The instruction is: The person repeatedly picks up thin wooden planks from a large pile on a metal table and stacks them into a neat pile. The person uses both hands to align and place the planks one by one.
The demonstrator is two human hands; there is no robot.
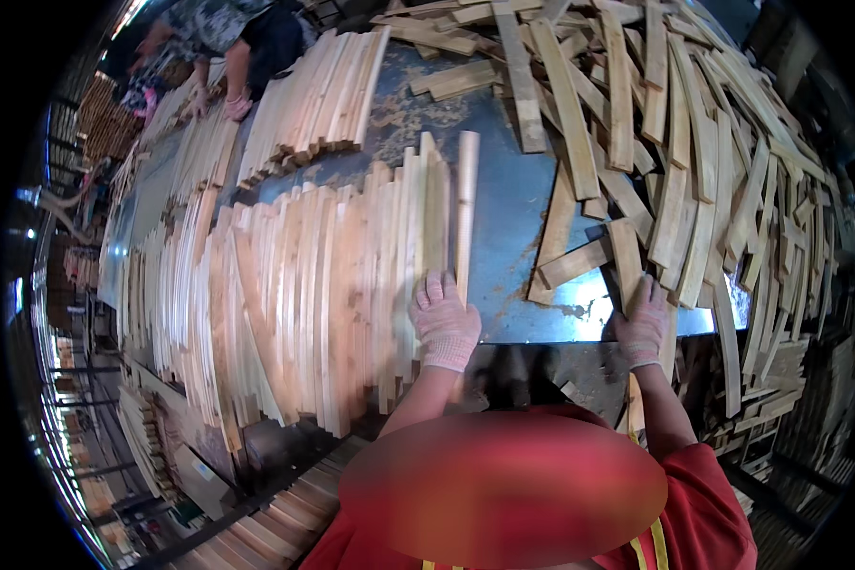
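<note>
Narrow wood slat (466, 214) lies lengthwise on blue table (513, 209), right edge of aligned slat row (304, 304), near end under left hand (444, 321) fingertips. Left hand gloved, fingers flat, loosely spread, pressing slat and neighbouring row ends; not wrapped around anything. Right hand (644, 325), gloved, fingers curled over near end of board (626, 256) at near edge of loose slat pile (674, 123), far right. Grip closure partly hidden. Another person's hand (238, 104) far left on second stack (318, 95).
</note>
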